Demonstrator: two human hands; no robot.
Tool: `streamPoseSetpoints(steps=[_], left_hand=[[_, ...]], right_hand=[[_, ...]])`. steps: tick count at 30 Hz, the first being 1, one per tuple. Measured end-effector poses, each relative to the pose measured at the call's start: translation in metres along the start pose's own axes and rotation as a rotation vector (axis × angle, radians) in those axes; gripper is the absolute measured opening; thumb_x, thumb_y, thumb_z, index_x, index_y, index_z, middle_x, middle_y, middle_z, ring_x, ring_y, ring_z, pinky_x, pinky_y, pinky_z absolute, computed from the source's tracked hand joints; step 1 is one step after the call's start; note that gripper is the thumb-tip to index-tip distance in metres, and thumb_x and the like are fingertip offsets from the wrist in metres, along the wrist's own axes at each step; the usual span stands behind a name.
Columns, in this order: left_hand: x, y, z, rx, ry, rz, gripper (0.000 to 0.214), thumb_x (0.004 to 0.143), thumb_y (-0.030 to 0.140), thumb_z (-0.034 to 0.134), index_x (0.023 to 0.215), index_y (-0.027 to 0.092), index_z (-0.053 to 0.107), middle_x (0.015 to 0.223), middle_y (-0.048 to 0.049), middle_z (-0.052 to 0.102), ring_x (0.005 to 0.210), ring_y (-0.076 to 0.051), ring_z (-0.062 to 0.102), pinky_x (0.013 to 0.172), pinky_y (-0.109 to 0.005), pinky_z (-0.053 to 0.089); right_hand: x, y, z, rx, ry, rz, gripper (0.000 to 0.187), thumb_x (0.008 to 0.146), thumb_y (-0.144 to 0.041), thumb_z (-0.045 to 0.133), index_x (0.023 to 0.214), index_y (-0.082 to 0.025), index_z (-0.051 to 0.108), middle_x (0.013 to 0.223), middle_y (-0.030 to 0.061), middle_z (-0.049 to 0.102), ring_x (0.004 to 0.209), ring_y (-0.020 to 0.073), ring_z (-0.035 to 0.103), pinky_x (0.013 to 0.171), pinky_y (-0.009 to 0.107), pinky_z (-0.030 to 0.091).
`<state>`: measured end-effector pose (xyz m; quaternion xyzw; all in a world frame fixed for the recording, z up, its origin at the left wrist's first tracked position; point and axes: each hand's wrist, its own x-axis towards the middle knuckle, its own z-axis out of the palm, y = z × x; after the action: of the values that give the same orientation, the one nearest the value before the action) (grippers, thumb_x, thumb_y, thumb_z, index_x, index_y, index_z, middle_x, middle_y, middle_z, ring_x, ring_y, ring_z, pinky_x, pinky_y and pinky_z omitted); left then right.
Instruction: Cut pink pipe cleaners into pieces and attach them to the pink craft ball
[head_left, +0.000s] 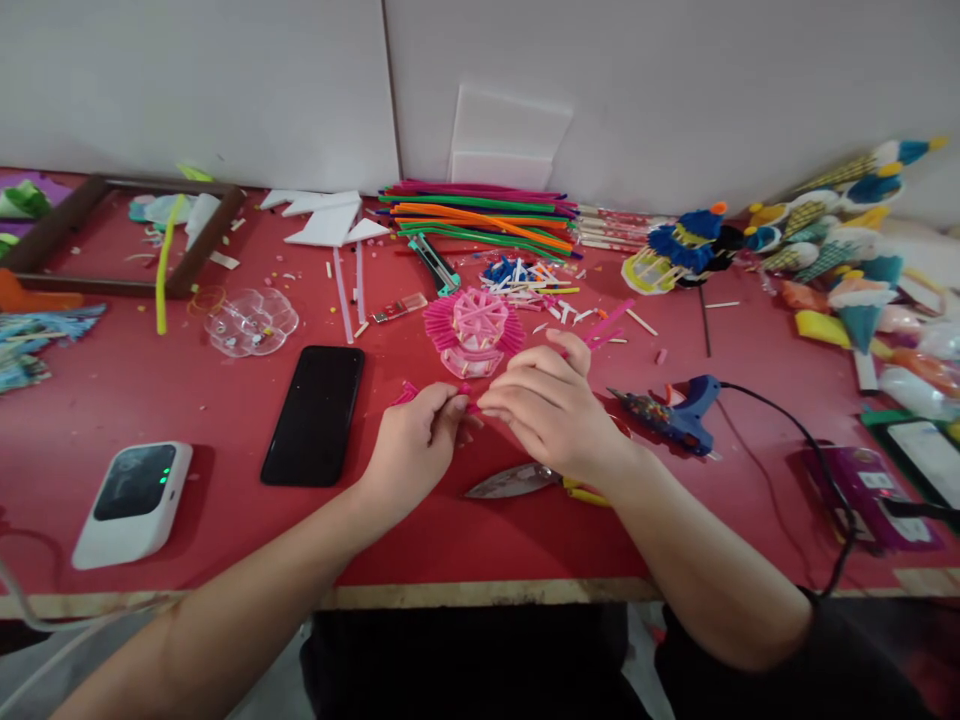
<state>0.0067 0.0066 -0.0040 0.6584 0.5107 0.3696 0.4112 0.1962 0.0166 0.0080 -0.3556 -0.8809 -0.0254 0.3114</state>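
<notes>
Just below the pink straw wheel (474,325), left hand (416,440) & right hand (555,410) meet fingertip-to-fingertip, both pinching a pink straw bit (471,407), mostly hidden; scissors (510,482) half-covered by right wrist.

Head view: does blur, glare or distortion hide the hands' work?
Head view: even light, soft shadows under the left hand and right hand, no strong glare; the wide lens bows the table edge; the pink piece pinched in the fingers is too small to read.
</notes>
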Motion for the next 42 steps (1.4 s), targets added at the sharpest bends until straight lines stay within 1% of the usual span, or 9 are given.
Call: streamPoseSetpoints(steps=[3,6,8,13,22,29,34,38,42], left_hand=[[0.001,0.000,0.001,-0.119,-0.029,-0.046,0.026,0.095,0.024,0.055,0.071,0.020,0.064,0.067,-0.0028,0.073,0.057,-0.014,0.067,0.060,-0.023,0.051],[0.001,-0.001,0.003,-0.400,-0.139,-0.194,0.028,0.095,0.037,0.058,0.075,0.019,0.066,0.070,-0.0055,0.075,0.059,-0.016,0.069,0.058,-0.025,0.056],[0.002,-0.001,0.003,-0.544,-0.179,-0.287,0.031,0.092,0.044,0.063,0.077,0.017,0.066,0.070,-0.0062,0.075,0.059,-0.016,0.070,0.057,-0.026,0.058],[0.003,0.002,0.001,-0.704,-0.219,-0.418,0.033,0.087,0.046,0.070,0.079,0.015,0.066,0.066,-0.0059,0.075,0.054,-0.013,0.068,0.056,-0.021,0.057],[0.003,0.000,0.002,-0.747,-0.245,-0.496,0.030,0.086,0.042,0.073,0.077,0.014,0.065,0.067,-0.0048,0.075,0.055,-0.012,0.069,0.058,-0.021,0.057],[0.004,-0.001,0.002,-0.773,-0.242,-0.584,0.024,0.087,0.036,0.074,0.079,0.015,0.068,0.065,-0.0043,0.075,0.056,-0.011,0.070,0.055,-0.017,0.056],[0.005,0.000,0.002,-0.812,-0.242,-0.626,0.024,0.088,0.034,0.074,0.076,0.014,0.067,0.063,-0.0039,0.074,0.053,-0.009,0.069,0.053,-0.015,0.055],[0.005,0.002,0.003,-0.803,-0.213,-0.665,0.024,0.090,0.030,0.070,0.074,0.014,0.066,0.062,-0.0033,0.074,0.052,-0.009,0.068,0.053,-0.015,0.055],[0.004,0.003,0.001,-0.840,-0.230,-0.668,0.021,0.088,0.030,0.073,0.076,0.014,0.067,0.065,-0.0037,0.075,0.053,-0.009,0.069,0.054,-0.015,0.056]], right_hand=[[0.000,0.001,0.001,-0.020,0.011,-0.003,0.015,0.098,-0.020,0.057,0.088,-0.023,0.069,0.086,-0.0022,0.075,0.092,0.0168,0.058,0.109,0.040,0.027],[-0.001,0.002,0.002,-0.045,0.026,-0.006,0.017,0.097,-0.017,0.057,0.087,-0.022,0.069,0.087,-0.0018,0.075,0.092,0.0164,0.059,0.110,0.040,0.027],[-0.001,0.003,0.003,-0.041,0.032,-0.015,0.020,0.098,-0.015,0.054,0.087,-0.022,0.070,0.087,-0.0013,0.075,0.092,0.0162,0.058,0.111,0.040,0.025],[-0.001,0.005,0.002,-0.002,0.038,-0.031,0.025,0.101,-0.018,0.050,0.088,-0.023,0.070,0.086,-0.0025,0.075,0.092,0.0158,0.057,0.109,0.039,0.026],[-0.002,0.005,0.003,0.006,0.033,-0.078,0.023,0.098,-0.015,0.053,0.091,-0.026,0.072,0.089,-0.0038,0.076,0.091,0.0153,0.057,0.104,0.038,0.029],[-0.002,0.012,0.001,0.073,-0.043,-0.021,0.021,0.098,-0.018,0.055,0.087,-0.024,0.072,0.081,-0.0042,0.075,0.086,0.0151,0.059,0.104,0.038,0.029],[-0.002,0.010,0.000,0.066,-0.058,-0.059,0.022,0.099,-0.018,0.052,0.090,-0.025,0.071,0.087,-0.0039,0.076,0.091,0.0162,0.056,0.104,0.038,0.028],[-0.002,0.006,0.001,0.059,-0.082,-0.052,0.022,0.101,-0.020,0.051,0.091,-0.024,0.071,0.088,-0.0026,0.076,0.089,0.0161,0.054,0.098,0.037,0.030],[0.001,0.007,-0.002,0.068,-0.085,-0.023,0.025,0.100,-0.017,0.049,0.086,-0.022,0.070,0.086,-0.0015,0.075,0.088,0.0170,0.054,0.093,0.038,0.032]])
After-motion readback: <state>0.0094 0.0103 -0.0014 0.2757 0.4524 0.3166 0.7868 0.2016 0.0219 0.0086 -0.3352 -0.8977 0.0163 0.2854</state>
